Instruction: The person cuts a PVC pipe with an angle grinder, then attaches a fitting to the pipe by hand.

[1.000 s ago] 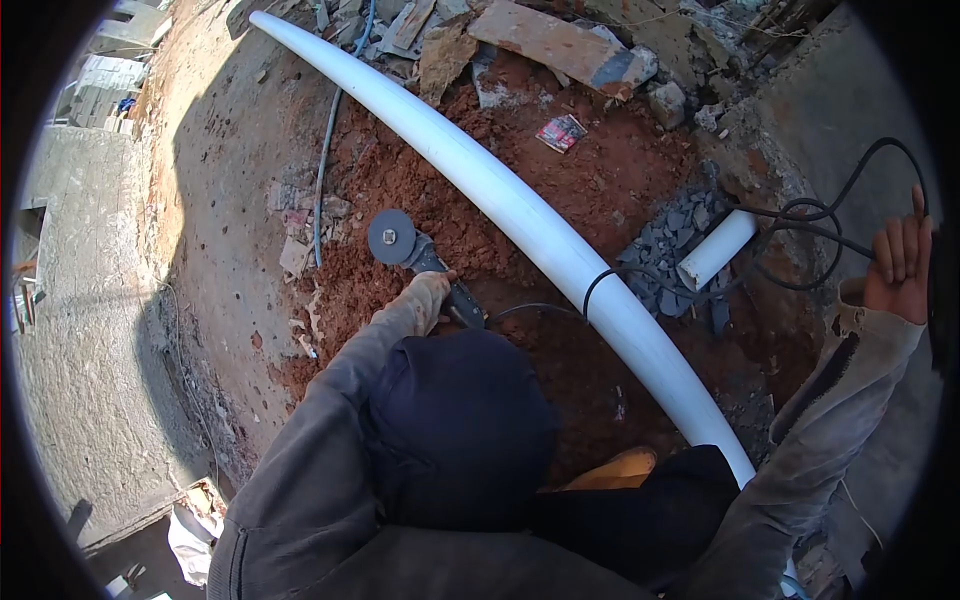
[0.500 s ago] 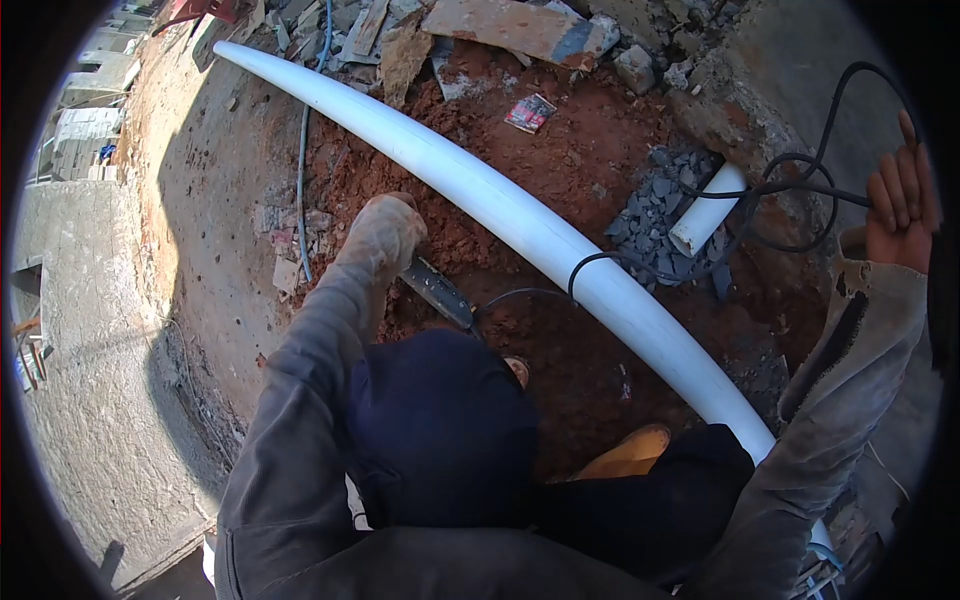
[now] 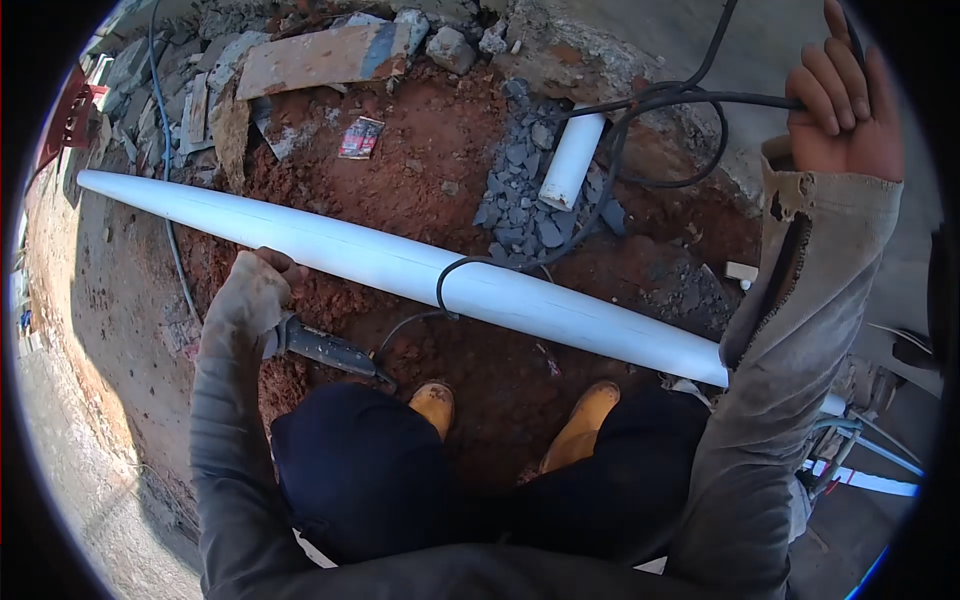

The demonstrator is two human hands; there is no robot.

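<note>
My left hand (image 3: 277,268) is curled beside the long white pipe (image 3: 350,248), its fingers partly hidden behind the wrist. Just below it sits a grey corded angle grinder (image 3: 335,347); the sleeve covers its head, and the hand appears closed around that end. A thin cord leaves the grinder's rear and meets a black cable (image 3: 440,285) looped over the pipe. At the upper right, my right hand (image 3: 840,110) is raised, its fingers bent round the same black cable, which hangs in loose coils to its left.
A short white pipe (image 3: 573,165) lies on grey stone chips (image 3: 515,190). Red soil (image 3: 420,130), broken boards (image 3: 310,62) and rubble spread behind the long pipe. A blue-grey hose (image 3: 168,190) runs along the left. My tan boots (image 3: 580,425) stand on the near side of the pipe.
My view has turned, so the pipe lies flatter and farther left, and both boots show. My left hand still stays with the grinder; my right hand keeps the cable, now higher in view.
</note>
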